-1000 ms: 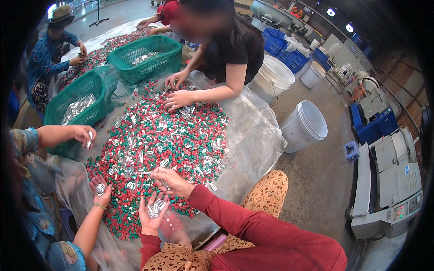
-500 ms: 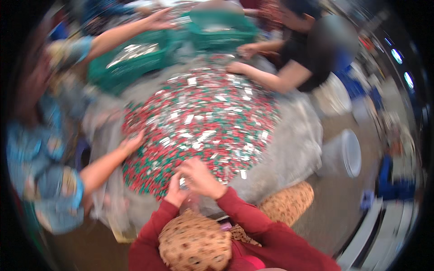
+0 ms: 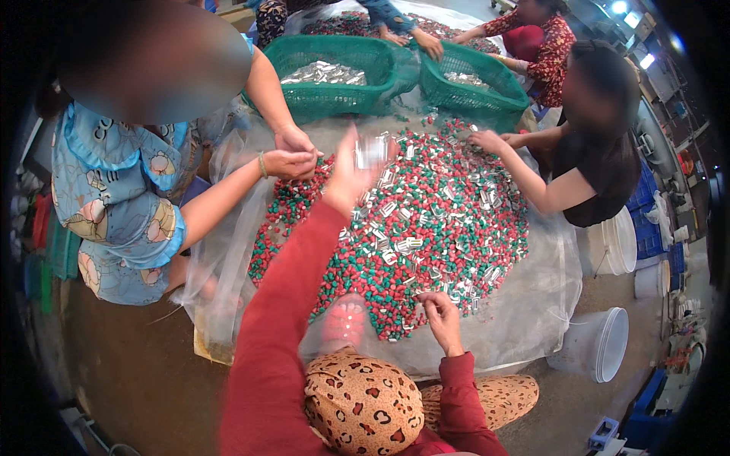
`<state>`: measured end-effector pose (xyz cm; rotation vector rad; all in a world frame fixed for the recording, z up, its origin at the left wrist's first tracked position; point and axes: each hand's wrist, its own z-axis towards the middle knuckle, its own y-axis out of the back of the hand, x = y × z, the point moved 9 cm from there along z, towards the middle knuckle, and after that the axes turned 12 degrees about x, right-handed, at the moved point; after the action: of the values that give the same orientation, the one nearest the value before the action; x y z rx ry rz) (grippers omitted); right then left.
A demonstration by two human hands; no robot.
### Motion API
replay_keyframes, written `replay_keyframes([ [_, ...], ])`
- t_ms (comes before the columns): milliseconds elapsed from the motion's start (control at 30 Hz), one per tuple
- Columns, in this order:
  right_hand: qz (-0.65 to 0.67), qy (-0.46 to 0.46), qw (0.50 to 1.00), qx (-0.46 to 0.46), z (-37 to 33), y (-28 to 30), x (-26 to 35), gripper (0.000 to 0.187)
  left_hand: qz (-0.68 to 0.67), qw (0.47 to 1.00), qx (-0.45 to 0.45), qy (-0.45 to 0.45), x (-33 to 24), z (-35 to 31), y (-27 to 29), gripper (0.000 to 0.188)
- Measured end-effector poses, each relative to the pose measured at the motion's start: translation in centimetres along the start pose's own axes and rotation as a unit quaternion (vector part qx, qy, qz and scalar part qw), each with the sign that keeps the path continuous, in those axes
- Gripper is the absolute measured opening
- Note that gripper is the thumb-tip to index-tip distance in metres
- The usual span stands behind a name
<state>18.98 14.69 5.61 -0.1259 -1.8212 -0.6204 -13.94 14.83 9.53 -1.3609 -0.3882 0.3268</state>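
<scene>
Left hand holds pale pieces over the pile; right hand, near, pinches narrowly, contents unclear. Carrying seemingly calls for steadiness.

No lettering can be read; nor any number or sign.

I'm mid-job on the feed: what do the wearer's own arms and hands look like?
The long, plain, dark red fabric left sleeve reaches about to the wrist, and the matching dark red right sleeve does too. The left hand and right hand show no gloves. The left is motion-blurred, so small details such as rings can't be made out.
</scene>
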Motion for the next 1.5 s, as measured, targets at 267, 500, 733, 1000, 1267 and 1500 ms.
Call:
replay_keyframes([
  [267, 0.072, 0.002, 0.997, -0.009, -0.2, 0.2, -2.9, 0.021, 0.067, 0.987, -0.101, -0.107, -9.8, 6.2, 0.1, 0.059],
  [500, 0.099, -0.008, 0.993, 0.063, 0.5, -2.7, -2.9, 0.019, 0.265, 0.962, 0.058, 0.043, -8.6, -1.5, -7.3, 0.018],
  [733, 0.110, -0.031, 0.993, 0.041, 1.4, -2.8, -2.6, 0.022, 0.741, 0.496, 0.021, 0.453, -3.4, -13.8, -1.1, 0.021],
  [1000, 0.018, 0.004, 0.997, 0.074, 3.5, -5.5, 1.1, 0.019, 0.902, 0.272, -0.200, 0.268, -9.9, -19.2, 5.6, 0.014],
  [1267, 0.014, -0.006, 0.989, 0.147, 2.4, -10.2, -0.7, 0.021, 0.937, 0.264, -0.163, 0.158, -6.2, -24.0, 9.4, 0.043],
  [1500, -0.011, -0.030, 0.994, 0.107, 0.3, -6.1, -0.5, 0.019, 0.788, 0.550, -0.180, 0.210, -2.3, -21.6, 11.0, 0.045],
])
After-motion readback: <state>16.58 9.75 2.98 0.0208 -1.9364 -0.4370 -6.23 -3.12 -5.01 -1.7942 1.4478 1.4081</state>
